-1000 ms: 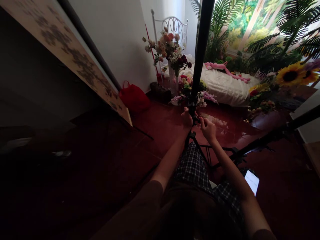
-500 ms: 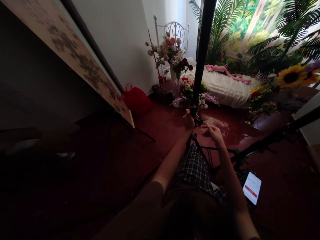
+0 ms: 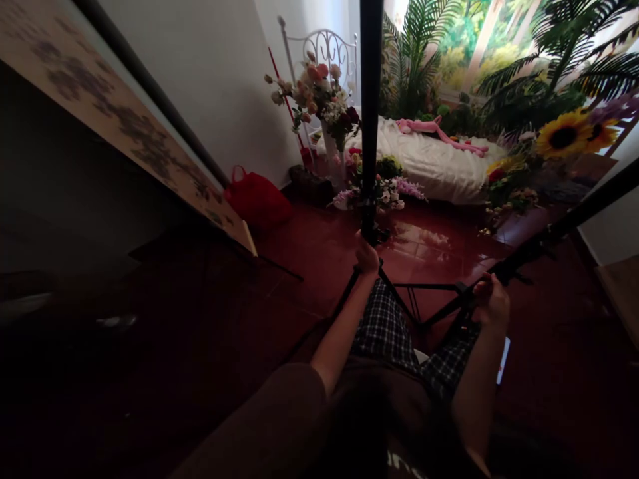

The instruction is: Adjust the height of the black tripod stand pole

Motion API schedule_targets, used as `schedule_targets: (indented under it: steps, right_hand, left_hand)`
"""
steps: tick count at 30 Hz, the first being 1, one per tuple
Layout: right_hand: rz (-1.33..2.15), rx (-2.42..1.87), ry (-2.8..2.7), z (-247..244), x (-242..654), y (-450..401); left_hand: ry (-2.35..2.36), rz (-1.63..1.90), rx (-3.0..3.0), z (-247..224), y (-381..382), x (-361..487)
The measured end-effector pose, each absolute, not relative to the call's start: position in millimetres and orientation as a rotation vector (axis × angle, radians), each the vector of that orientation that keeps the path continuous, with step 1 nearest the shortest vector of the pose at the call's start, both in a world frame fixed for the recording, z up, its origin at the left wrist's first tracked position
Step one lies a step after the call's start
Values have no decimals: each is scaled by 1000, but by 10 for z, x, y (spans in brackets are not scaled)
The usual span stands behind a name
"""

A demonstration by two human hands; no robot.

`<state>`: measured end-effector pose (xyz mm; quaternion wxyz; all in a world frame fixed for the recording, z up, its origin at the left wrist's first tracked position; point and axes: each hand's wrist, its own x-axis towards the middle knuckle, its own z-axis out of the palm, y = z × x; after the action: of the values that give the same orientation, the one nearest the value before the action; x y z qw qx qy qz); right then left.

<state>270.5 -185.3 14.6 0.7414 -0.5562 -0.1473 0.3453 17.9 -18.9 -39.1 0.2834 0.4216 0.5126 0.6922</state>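
A black upright pole (image 3: pixel 370 120) rises in front of me, and my left hand (image 3: pixel 368 254) is wrapped round its lower part. On the right, my right hand (image 3: pixel 493 301) is at a slanted black pole (image 3: pixel 564 223), close to its joint with the thin struts. Its fingers are curled, but the dim light hides whether they grip the pole. Thin black legs and struts (image 3: pixel 429 287) spread low between the two poles. Beside my right forearm lies a lit phone (image 3: pixel 504 361), mostly covered by the arm.
A floral hanging panel (image 3: pixel 134 133) slants across the left. A red bag (image 3: pixel 259 201) sits on the floor by the wall. Beyond are a vase of flowers (image 3: pixel 319 90), a cream-covered bed (image 3: pixel 434 166) with a pink toy, sunflowers (image 3: pixel 564 135) and palm fronds.
My right hand has moved right and down, from near the upright pole to the slanted one. My left hand stays on the upright pole. The view has shifted, and my arm now covers most of the phone.
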Motion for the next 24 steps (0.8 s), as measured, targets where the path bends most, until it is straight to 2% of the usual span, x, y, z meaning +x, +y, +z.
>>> schedule_targets:
  steps: [4,7,10,13,19,24]
  right_hand:
    - [707,-1221,-257,155,2804,-1930]
    - [708,-1183,-200,127,2842,-1954]
    - [692,-1137,-168,106,2874,-1970]
    - [680,-1107,-152,125,2899,-2001]
    - [638,-1116,-109,211,2938,-2113]
    - [619,-1132,-146,206,2984,-2192]
  left_hand:
    - [1577,1861,1234,-860,-719,340]
    - [1495,1665,1390,-1162,-1142,565]
    - [1306,1429,1541,-1227,-1405,888]
    - [1079,1314,1650,-943,-1441,1280]
    - [560,1372,1900,25,-1175,2187]
    - [546,1258,1922,202,-1069,2753]
